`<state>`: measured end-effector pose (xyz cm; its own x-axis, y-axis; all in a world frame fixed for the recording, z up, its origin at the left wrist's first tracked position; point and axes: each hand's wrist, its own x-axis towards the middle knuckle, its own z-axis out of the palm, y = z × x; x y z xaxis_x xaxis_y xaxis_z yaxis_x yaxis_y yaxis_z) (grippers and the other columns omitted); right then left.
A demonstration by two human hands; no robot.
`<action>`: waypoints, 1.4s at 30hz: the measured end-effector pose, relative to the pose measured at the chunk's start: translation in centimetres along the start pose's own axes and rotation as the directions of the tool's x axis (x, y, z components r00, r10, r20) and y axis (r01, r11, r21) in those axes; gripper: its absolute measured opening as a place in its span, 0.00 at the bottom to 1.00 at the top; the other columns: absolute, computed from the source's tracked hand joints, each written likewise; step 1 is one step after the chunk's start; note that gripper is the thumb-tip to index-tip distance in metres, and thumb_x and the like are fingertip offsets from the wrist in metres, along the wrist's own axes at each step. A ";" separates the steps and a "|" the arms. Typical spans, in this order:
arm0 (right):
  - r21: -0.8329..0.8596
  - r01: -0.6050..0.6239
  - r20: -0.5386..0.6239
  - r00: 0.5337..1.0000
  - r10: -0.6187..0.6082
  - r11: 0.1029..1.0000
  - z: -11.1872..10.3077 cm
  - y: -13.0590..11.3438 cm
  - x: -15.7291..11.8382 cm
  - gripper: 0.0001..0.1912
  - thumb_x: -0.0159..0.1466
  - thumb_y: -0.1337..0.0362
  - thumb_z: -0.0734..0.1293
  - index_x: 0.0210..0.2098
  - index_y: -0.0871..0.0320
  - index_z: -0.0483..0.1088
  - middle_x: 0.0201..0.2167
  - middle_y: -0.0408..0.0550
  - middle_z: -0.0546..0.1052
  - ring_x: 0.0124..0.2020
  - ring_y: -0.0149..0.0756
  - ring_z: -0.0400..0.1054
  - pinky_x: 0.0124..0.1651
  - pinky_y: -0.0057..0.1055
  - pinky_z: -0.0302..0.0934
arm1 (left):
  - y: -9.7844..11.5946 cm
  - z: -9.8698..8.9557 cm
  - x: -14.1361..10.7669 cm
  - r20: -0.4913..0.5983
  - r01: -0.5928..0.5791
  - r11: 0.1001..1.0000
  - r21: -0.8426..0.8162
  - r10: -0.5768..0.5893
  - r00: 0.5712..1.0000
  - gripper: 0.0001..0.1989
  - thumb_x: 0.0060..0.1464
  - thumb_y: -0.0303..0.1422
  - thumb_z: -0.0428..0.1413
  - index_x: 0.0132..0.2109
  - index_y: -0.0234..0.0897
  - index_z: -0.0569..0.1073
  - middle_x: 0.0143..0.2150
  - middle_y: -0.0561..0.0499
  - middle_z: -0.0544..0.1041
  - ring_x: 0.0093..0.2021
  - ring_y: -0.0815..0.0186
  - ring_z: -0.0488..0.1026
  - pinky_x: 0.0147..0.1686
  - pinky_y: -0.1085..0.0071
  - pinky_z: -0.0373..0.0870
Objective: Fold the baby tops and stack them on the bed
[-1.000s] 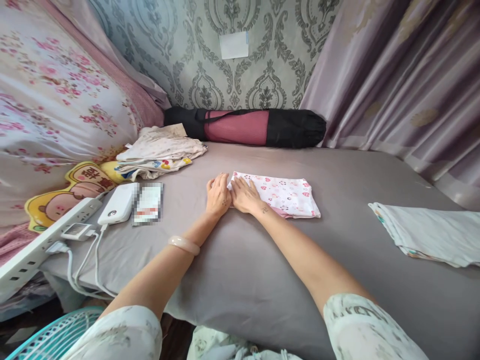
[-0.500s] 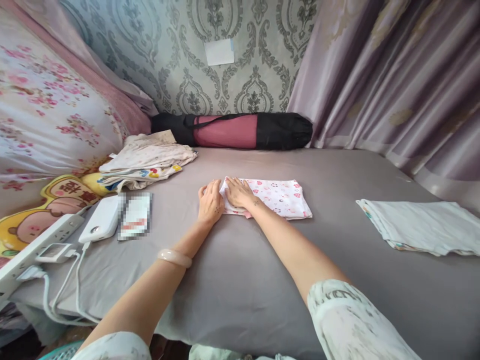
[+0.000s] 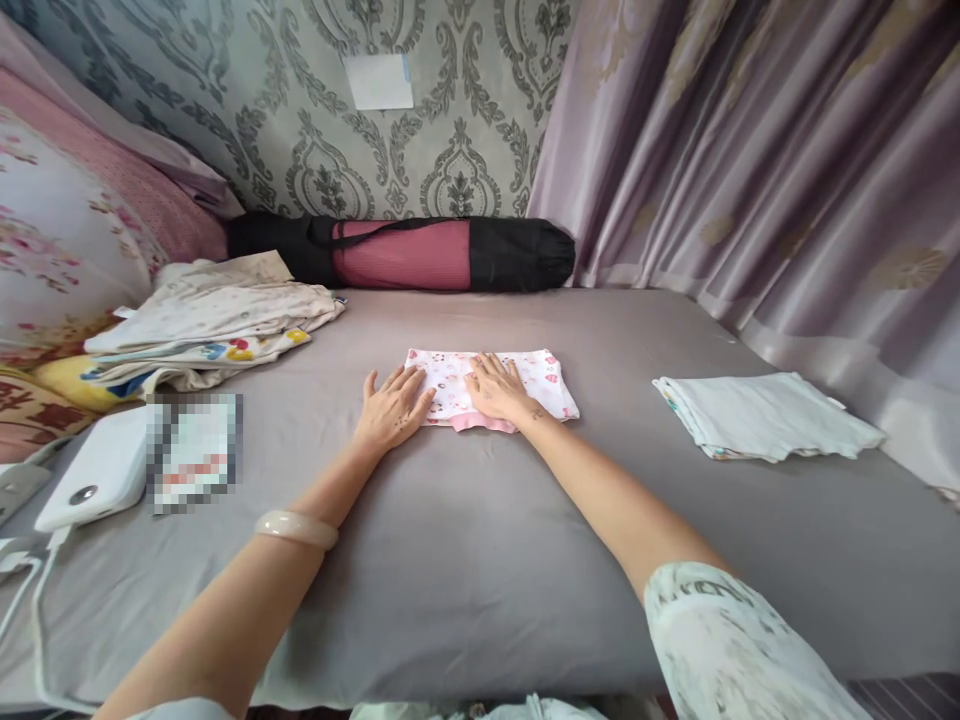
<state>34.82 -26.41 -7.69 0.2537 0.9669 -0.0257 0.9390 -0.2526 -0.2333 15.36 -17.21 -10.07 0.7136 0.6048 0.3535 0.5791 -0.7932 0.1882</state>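
Note:
A folded white cloth with pink and red prints (image 3: 536, 378) lies flat on the grey sheet (image 3: 450, 560), a pink band showing at its near edge. My left hand (image 3: 391, 408) rests with fingers spread at the cloth's left end, fingertips over its edge. Flat on the middle of the cloth is my right hand (image 3: 495, 387), its fingers stretched out and pointing away from me. Neither hand grips anything.
Folded pale cloth (image 3: 765, 412) lies at the right. At the left are a pile of clothes (image 3: 217, 310), a white power bank (image 3: 101, 465) with a cable and a pixelated item (image 3: 196, 455). A black and pink rolled bag (image 3: 405, 255) lies along the wall.
The view has shifted to the right. My left hand has spread its fingers onto the cloth's left end. My right hand has slid right to the cloth's middle, and the pink band shows more.

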 end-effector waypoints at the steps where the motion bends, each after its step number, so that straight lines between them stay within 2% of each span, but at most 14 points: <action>1: 0.009 0.004 -0.008 1.000 -0.004 1.000 0.2 0.0 0.0 0.31 0.71 0.56 0.45 0.69 0.64 0.50 0.71 0.57 0.50 0.71 0.48 0.40 0.69 0.54 0.33 | 0.0 0.0 0.0 0.008 -0.004 1.000 0.003 0.004 1.000 0.24 0.66 0.46 0.39 0.62 0.44 0.66 0.63 0.44 0.70 0.65 0.54 0.62 0.66 0.43 0.40; 4: 0.062 0.019 -0.012 1.000 -0.018 0.998 0.0 0.0 0.1 0.32 0.71 0.55 0.44 0.69 0.66 0.50 0.71 0.58 0.50 0.71 0.48 0.40 0.69 0.53 0.33 | -0.1 -0.1 0.0 0.021 -0.012 1.000 0.016 0.011 1.000 0.24 0.66 0.46 0.39 0.62 0.44 0.66 0.63 0.44 0.69 0.65 0.54 0.61 0.66 0.42 0.39; 7: 0.089 0.011 -0.008 1.000 -0.010 0.996 -1.1 1.1 -0.4 0.33 0.72 0.55 0.42 0.69 0.65 0.49 0.71 0.57 0.47 0.71 0.45 0.38 0.70 0.49 0.35 | -0.1 -0.1 0.0 0.040 -0.011 1.000 0.024 0.010 0.999 0.25 0.66 0.46 0.39 0.62 0.44 0.65 0.65 0.43 0.67 0.65 0.54 0.61 0.66 0.42 0.41; 12: -0.061 -0.096 -0.053 0.994 0.093 0.993 -2.6 5.0 -2.5 0.32 0.71 0.54 0.45 0.70 0.64 0.49 0.72 0.57 0.44 0.72 0.45 0.33 0.70 0.50 0.27 | -0.2 0.0 0.1 0.068 0.004 1.000 0.014 -0.005 0.998 0.25 0.65 0.46 0.39 0.62 0.44 0.65 0.65 0.43 0.66 0.65 0.54 0.62 0.65 0.42 0.43; 16: -0.095 -0.133 0.006 0.991 0.134 0.987 -1.9 6.8 -3.3 0.32 0.71 0.53 0.45 0.70 0.61 0.49 0.72 0.55 0.47 0.71 0.45 0.38 0.70 0.51 0.34 | 0.0 0.0 0.3 0.115 0.040 0.999 0.024 -0.043 0.992 0.26 0.66 0.45 0.38 0.64 0.44 0.64 0.67 0.43 0.63 0.67 0.54 0.59 0.65 0.42 0.43; 19: -0.097 -0.129 -0.026 0.992 0.127 0.987 -1.0 7.2 -3.1 0.31 0.71 0.54 0.46 0.69 0.60 0.51 0.71 0.55 0.50 0.71 0.44 0.42 0.69 0.52 0.36 | 0.2 -0.4 0.4 0.205 0.060 0.997 0.053 -0.069 0.976 0.28 0.66 0.44 0.35 0.67 0.41 0.59 0.70 0.44 0.57 0.69 0.54 0.54 0.65 0.41 0.42; 25: -0.103 -0.093 -0.113 0.990 0.082 0.990 -1.0 6.8 -3.5 0.29 0.71 0.56 0.47 0.67 0.61 0.56 0.70 0.56 0.54 0.70 0.46 0.45 0.69 0.53 0.35 | 0.1 -1.8 1.4 0.424 0.069 0.995 0.067 -0.091 0.901 0.30 0.67 0.44 0.33 0.70 0.37 0.52 0.73 0.43 0.47 0.72 0.53 0.44 0.65 0.41 0.40; 26: -0.112 -0.077 -0.132 0.989 0.062 0.991 -1.1 6.5 -3.8 0.29 0.71 0.57 0.47 0.67 0.62 0.56 0.70 0.57 0.53 0.70 0.47 0.44 0.69 0.53 0.33 | 0.5 -2.0 1.6 0.429 0.071 0.995 0.073 -0.096 0.898 0.29 0.67 0.44 0.34 0.70 0.37 0.53 0.73 0.43 0.47 0.72 0.52 0.44 0.65 0.40 0.40; 28: -0.122 -0.025 -0.159 0.987 0.005 0.992 -1.2 5.3 -4.6 0.29 0.72 0.56 0.47 0.67 0.61 0.55 0.70 0.57 0.52 0.71 0.47 0.42 0.69 0.53 0.29 | 1.9 -2.2 1.8 0.378 0.047 0.995 0.092 -0.078 0.923 0.28 0.68 0.43 0.35 0.68 0.36 0.57 0.73 0.42 0.48 0.72 0.53 0.43 0.66 0.41 0.38; 30: -0.116 0.035 -0.152 0.987 -0.053 0.993 -1.1 4.0 -5.4 0.30 0.72 0.54 0.47 0.68 0.60 0.55 0.70 0.56 0.51 0.71 0.47 0.40 0.69 0.52 0.29 | 3.9 -1.9 1.7 0.306 -0.046 0.995 0.093 0.015 0.952 0.28 0.68 0.42 0.35 0.68 0.35 0.57 0.73 0.41 0.48 0.72 0.55 0.42 0.67 0.44 0.36; 32: -0.097 0.056 -0.124 0.990 -0.068 0.994 -0.7 2.9 -6.0 0.30 0.72 0.54 0.47 0.68 0.58 0.55 0.71 0.54 0.51 0.71 0.47 0.39 0.69 0.52 0.30 | 5.8 -1.4 1.4 0.299 -0.155 0.985 0.073 0.126 0.946 0.29 0.68 0.43 0.35 0.69 0.35 0.56 0.73 0.41 0.48 0.72 0.55 0.42 0.68 0.46 0.33; 34: -0.081 0.041 -0.108 0.993 -0.050 0.996 -0.2 2.3 -6.2 0.29 0.72 0.54 0.46 0.68 0.58 0.56 0.70 0.53 0.52 0.71 0.46 0.41 0.69 0.52 0.31 | 7.0 -0.8 1.2 0.328 -0.200 0.979 0.048 0.174 0.928 0.29 0.68 0.44 0.34 0.69 0.36 0.55 0.72 0.42 0.50 0.72 0.53 0.42 0.67 0.45 0.34; 39: -0.060 0.017 -0.132 0.991 -0.025 0.998 0.6 2.2 -6.2 0.29 0.71 0.56 0.48 0.68 0.58 0.55 0.70 0.54 0.53 0.70 0.47 0.43 0.69 0.55 0.31 | 7.1 -0.1 1.1 0.382 -0.179 0.984 0.001 0.165 0.909 0.30 0.68 0.46 0.34 0.70 0.37 0.53 0.72 0.42 0.51 0.72 0.51 0.44 0.67 0.44 0.38; 42: 0.037 0.029 -0.101 0.995 -0.025 0.999 0.0 2.4 -5.9 0.28 0.71 0.56 0.51 0.67 0.58 0.57 0.70 0.55 0.53 0.71 0.49 0.42 0.69 0.55 0.29 | 6.6 -0.2 1.4 0.372 -0.160 0.985 -0.063 0.172 0.912 0.30 0.67 0.46 0.38 0.69 0.37 0.56 0.72 0.42 0.52 0.71 0.50 0.46 0.66 0.44 0.39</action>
<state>35.58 -32.73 -8.13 0.2525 0.9645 0.0781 0.9367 -0.2233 -0.2698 20.10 -21.55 -8.14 0.8973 0.4411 0.0139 0.4311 -0.8828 0.1864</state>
